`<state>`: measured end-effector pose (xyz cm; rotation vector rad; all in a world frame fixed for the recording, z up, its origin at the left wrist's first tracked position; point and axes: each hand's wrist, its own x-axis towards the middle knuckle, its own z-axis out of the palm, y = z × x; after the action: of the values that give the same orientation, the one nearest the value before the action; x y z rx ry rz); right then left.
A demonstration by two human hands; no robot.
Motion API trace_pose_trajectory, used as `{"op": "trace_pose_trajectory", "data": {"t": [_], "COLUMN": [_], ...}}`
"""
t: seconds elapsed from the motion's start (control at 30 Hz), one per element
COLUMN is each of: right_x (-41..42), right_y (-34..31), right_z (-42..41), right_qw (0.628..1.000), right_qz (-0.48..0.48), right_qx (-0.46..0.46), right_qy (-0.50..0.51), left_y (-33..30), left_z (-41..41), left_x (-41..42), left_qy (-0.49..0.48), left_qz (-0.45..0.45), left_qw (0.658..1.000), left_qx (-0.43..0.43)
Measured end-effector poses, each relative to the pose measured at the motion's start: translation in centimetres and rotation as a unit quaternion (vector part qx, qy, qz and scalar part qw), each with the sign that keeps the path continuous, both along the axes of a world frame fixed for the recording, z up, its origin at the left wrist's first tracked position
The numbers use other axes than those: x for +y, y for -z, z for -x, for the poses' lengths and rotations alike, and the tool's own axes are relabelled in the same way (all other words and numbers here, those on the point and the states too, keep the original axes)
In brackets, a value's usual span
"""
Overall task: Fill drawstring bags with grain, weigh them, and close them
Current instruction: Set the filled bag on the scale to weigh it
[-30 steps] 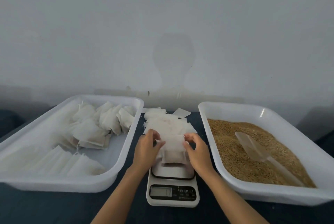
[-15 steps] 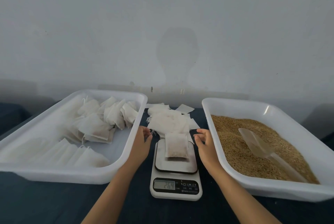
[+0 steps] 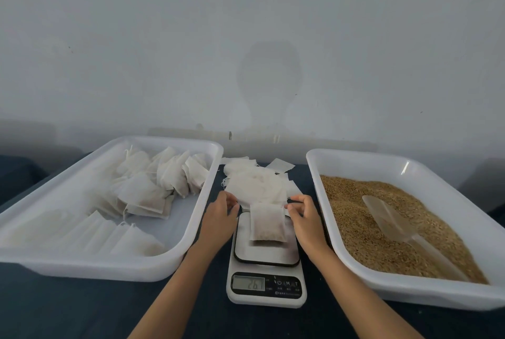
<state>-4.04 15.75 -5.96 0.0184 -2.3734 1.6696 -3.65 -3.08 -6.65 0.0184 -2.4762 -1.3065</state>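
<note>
A small white drawstring bag filled with grain [image 3: 267,222] lies flat on the plate of a white kitchen scale [image 3: 266,267], whose display reads about 26. My left hand [image 3: 220,219] is at the bag's top left corner, with fingertips pinched together on its thin drawstring. My right hand [image 3: 303,215] pinches at the bag's top right corner. A white tray of brown grain [image 3: 352,163] stands on the right, with a clear plastic scoop [image 3: 393,218] lying in the grain.
A white tray [image 3: 196,218] on the left holds several filled bags. A pile of empty white bags [image 3: 257,183] lies behind the scale on the dark table [image 3: 82,308]. A pale wall rises close behind.
A second ago both hands set the bag on the scale, then drew apart to its sides. Now they have come back in to the bag's top corners.
</note>
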Motion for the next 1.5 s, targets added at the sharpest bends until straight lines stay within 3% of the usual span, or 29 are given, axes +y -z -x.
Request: {"op": "trace_pose_trajectory", "data": {"t": [0.2, 0.3, 0.5, 0.7, 0.83, 0.97, 1.1, 1.2, 1.3, 1.4, 1.5], "right_x": [-1.0, -1.3, -2.4, -6.6, -10.6, -14.5, -17.1, -18.3, -19.8, -20.9, -21.6], "right_y": [-0.5, -1.0, -3.3, -7.5, -10.3, -11.0, -10.6, -10.6, -10.0, -9.2, -8.4], "right_z": [0.3, 0.1, -0.9, -1.6, -2.1, -3.0, -3.9, -4.3, -4.2, -4.1, -4.1], "right_qw": [0.997, 0.998, 0.997, 0.983, 0.968, 0.966, 0.953, 0.887, 0.764, 0.670, 0.607], "right_qz": [-0.054, -0.056, 0.003, 0.047, 0.061, 0.015, -0.146, -0.344, -0.511, -0.600, -0.647], "right_qx": [-0.051, -0.034, 0.065, 0.159, 0.194, 0.184, 0.165, 0.090, 0.011, -0.043, -0.075], "right_qy": [-0.007, -0.010, -0.036, -0.083, -0.149, -0.183, -0.210, -0.295, -0.395, -0.435, -0.455], "left_y": [-0.5, -1.1, -3.8, -9.0, -12.4, -13.7, -12.6, -10.7, -9.3, -8.4, -8.0], "left_z": [0.8, 0.7, -1.0, -4.1, -6.2, -7.7, -8.7, -8.4, -8.3, -8.2, -7.9], "left_x": [1.8, 2.7, 3.4, 1.3, -2.5, -7.5, -11.2, -12.0, -11.9, -12.3, -12.6], "left_qy": [0.035, 0.050, 0.037, -0.028, -0.084, -0.118, -0.107, -0.052, 0.012, 0.050, 0.071], "left_qz": [0.035, 0.055, 0.015, 0.141, 0.143, 0.136, 0.141, 0.106, 0.025, 0.109, 0.180], "left_qw": [0.996, 0.993, 0.999, 0.988, 0.977, 0.981, 0.980, 0.960, 0.935, 0.914, 0.899], "left_qx": [-0.079, -0.095, -0.016, 0.057, 0.137, 0.075, -0.091, -0.252, -0.355, -0.388, -0.392]}}
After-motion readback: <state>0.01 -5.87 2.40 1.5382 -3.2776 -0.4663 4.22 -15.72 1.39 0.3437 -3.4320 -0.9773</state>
